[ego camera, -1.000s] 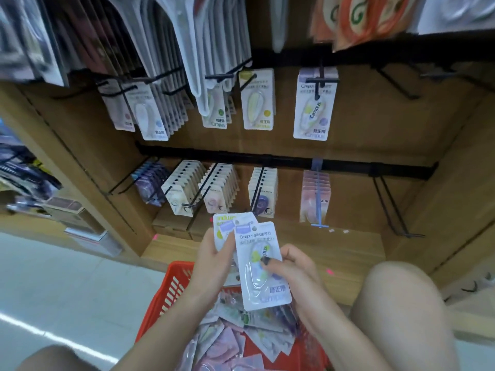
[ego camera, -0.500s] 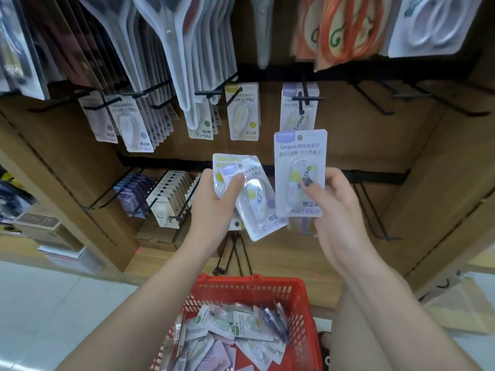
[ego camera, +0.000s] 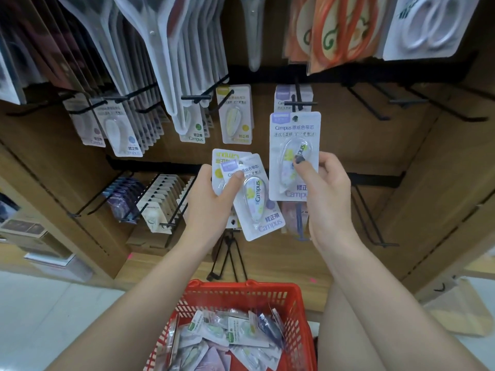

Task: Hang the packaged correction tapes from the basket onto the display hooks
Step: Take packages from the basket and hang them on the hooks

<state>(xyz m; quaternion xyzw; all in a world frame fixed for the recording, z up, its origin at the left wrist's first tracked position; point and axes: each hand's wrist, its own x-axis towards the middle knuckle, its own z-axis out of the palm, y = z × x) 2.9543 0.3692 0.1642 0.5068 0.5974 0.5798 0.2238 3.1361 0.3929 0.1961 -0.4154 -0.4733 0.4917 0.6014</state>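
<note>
Purple-labelled correction tape pack [ego camera: 294, 156], pinched by the right hand [ego camera: 325, 194], has risen from the red basket [ego camera: 242, 293] to just below its black hook [ego camera: 301, 103], seemingly ready to thread, while the left hand [ego camera: 211, 199] grips two spare packs [ego camera: 251, 194].

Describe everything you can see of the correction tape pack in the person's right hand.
The pack is a white card with a purple label at its top left corner, a hang hole beside that, and "Campus" print. A clear plastic blister holds a rounded dispenser with yellow and purple flowers. The right hand pinches its lower half, thumb on the blister, fingers behind. It is upright, raised in front of the shelf, with its top just under a black hook carrying a matching purple pack; whether the hook has entered the hole cannot be told.
</note>
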